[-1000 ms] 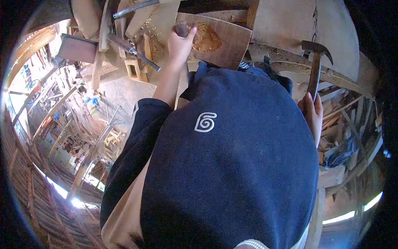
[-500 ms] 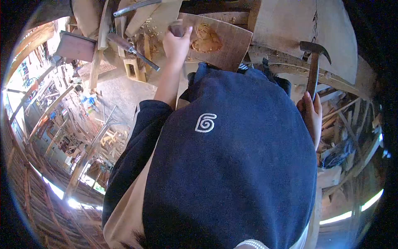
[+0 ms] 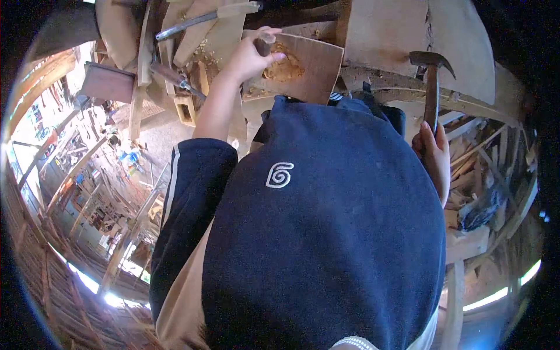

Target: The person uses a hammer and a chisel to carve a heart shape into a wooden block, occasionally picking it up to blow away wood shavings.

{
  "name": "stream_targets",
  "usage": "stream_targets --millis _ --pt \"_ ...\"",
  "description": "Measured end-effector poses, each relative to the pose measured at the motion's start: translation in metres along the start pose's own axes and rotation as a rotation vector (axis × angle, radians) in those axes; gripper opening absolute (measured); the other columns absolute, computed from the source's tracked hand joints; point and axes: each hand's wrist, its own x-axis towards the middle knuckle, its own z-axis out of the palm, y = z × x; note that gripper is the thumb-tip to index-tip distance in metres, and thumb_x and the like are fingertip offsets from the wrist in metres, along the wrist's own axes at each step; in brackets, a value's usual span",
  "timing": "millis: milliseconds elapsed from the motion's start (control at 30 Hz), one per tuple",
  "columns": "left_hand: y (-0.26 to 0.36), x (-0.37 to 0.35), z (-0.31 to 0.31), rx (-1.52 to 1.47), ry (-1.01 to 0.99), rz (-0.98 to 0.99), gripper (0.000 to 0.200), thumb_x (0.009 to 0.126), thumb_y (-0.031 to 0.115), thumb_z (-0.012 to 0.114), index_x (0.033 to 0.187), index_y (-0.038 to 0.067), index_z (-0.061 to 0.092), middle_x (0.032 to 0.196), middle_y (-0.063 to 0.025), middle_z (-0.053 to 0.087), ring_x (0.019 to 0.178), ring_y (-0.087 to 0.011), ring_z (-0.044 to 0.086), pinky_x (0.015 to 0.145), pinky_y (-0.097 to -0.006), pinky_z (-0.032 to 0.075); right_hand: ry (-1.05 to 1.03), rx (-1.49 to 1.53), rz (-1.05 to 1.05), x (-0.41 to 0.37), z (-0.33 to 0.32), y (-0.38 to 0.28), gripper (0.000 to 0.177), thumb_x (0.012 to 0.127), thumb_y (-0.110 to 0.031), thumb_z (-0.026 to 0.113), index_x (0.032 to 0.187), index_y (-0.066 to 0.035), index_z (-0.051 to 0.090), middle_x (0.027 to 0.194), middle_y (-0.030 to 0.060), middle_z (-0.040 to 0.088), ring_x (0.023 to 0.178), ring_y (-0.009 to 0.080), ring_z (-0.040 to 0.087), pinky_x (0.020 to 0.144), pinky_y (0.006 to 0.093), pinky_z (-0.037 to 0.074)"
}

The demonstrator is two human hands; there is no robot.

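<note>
With thumb and fingers, the left hand (image 3: pixel 248 60) pinched a wooden handle (image 3: pixel 264 45) by the board (image 3: pixel 321 67), maybe to steady it, while the right hand (image 3: pixel 435 150) wrapped its fingers around the hammer (image 3: pixel 431 93).

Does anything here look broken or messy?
Yes, two things. The big slab by the hammer has a dark, jagged line down it, maybe a crack. Pale wood chips lie scattered left of the board. The board's rough hollow looks carved, not broken.

The head camera looks forward and down, close above the shirt (image 3: pixel 326 233).
</note>
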Motion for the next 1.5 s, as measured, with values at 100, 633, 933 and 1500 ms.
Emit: stream_targets --millis 100,633,933,1500 --pt "-0.009 0.003 0.0 0.054 0.019 0.116 0.055 0.075 0.016 0.077 0.126 0.017 0.056 0.116 -0.0063 0.061 0.105 -0.0204 0.059 0.086 -0.0343 0.05 -0.035 0.025 0.005 -0.001 -0.002 0.0 0.016 0.096 -0.025 0.057 0.094 -0.01 0.05 0.059 -0.0031 0.044 0.046 0.0064 0.04 0.042 0.0232 0.03" --pt "0.095 0.019 0.016 0.087 -0.103 -0.206 0.056 0.075 0.024 0.077 0.126 0.009 0.057 0.099 -0.0119 0.07 0.097 -0.0287 0.066 0.087 -0.0372 0.049 -0.065 0.022 0.052 0.003 -0.001 -0.01 0.023 0.096 -0.027 0.056 0.106 -0.007 0.049 0.062 -0.0013 0.047 0.045 0.0088 0.044 0.04 0.0248 0.035" --pt "0.112 0.055 0.028 0.605 -0.368 -0.025 0.06 0.068 0.037 0.079 0.116 0.006 0.062 0.108 -0.0198 0.066 0.099 -0.0365 0.063 0.087 -0.0409 0.051 -0.163 0.023 0.014 0.008 -0.011 -0.002 0.017 0.098 -0.024 0.053 0.103 -0.009 0.047 0.063 -0.0029 0.044 0.05 0.0066 0.041 0.044 0.0218 0.033" --pt "0.152 0.054 -0.08 0.262 -0.039 0.071 0.028 0.073 0.009 0.076 0.098 0.003 0.066 0.088 -0.0067 0.069 0.08 -0.0137 0.066 0.074 -0.027 0.052 -0.208 0.062 0.072 0.012 -0.023 -0.013 0.016 0.098 -0.025 0.053 0.102 -0.01 0.047 0.064 -0.0035 0.043 0.05 0.0061 0.04 0.044 0.0224 0.033"
